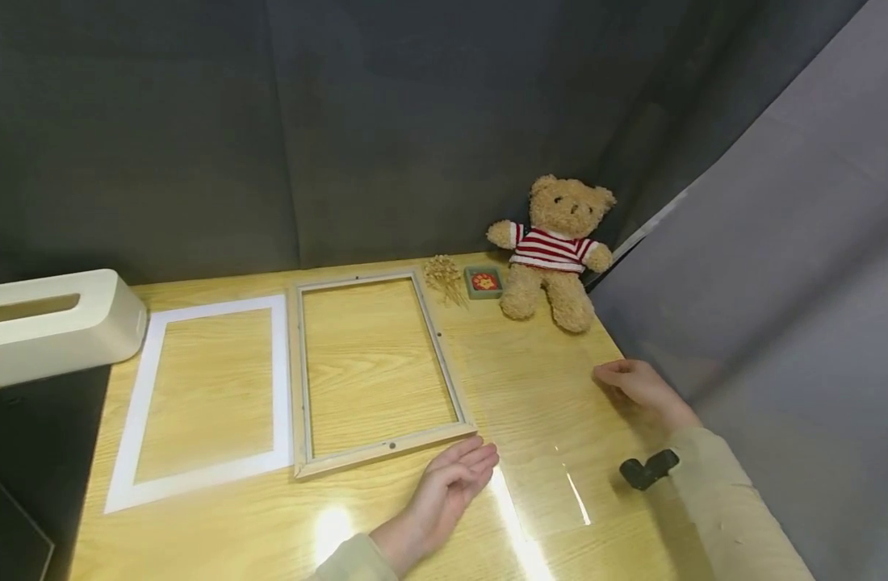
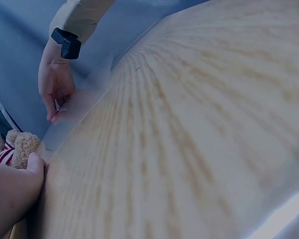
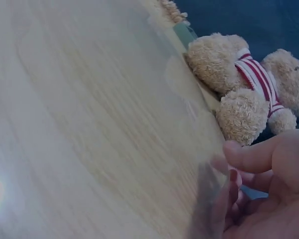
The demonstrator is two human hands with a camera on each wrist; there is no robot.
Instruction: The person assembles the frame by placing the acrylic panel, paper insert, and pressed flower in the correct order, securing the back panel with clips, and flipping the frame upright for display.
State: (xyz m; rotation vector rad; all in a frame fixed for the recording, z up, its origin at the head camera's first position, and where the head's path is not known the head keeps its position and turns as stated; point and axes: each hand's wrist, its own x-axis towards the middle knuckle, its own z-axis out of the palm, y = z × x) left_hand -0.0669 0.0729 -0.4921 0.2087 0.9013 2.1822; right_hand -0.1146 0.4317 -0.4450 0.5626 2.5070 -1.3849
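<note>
A clear, see-through sheet [image 1: 576, 494] lies over the right part of the wooden table, showing mainly by its glare and faint edges. My right hand [image 1: 638, 389] pinches its right edge between thumb and fingers; the right wrist view shows the thumb [image 3: 251, 155] on top. My left hand [image 1: 447, 488] has its fingers extended, with the fingertips right at the sheet's left edge and beside the near right corner of a light wooden frame [image 1: 387, 447]. Left of that frame, a white mat border [image 1: 142, 403] lies flat.
A teddy bear [image 1: 556, 250] in a striped shirt sits at the back right, beside a small green box [image 1: 471, 284] and dried flowers [image 1: 444, 274]. A white tissue box [image 1: 59, 339] stands at the left. Grey curtains [image 1: 800, 266] hang behind and to the right.
</note>
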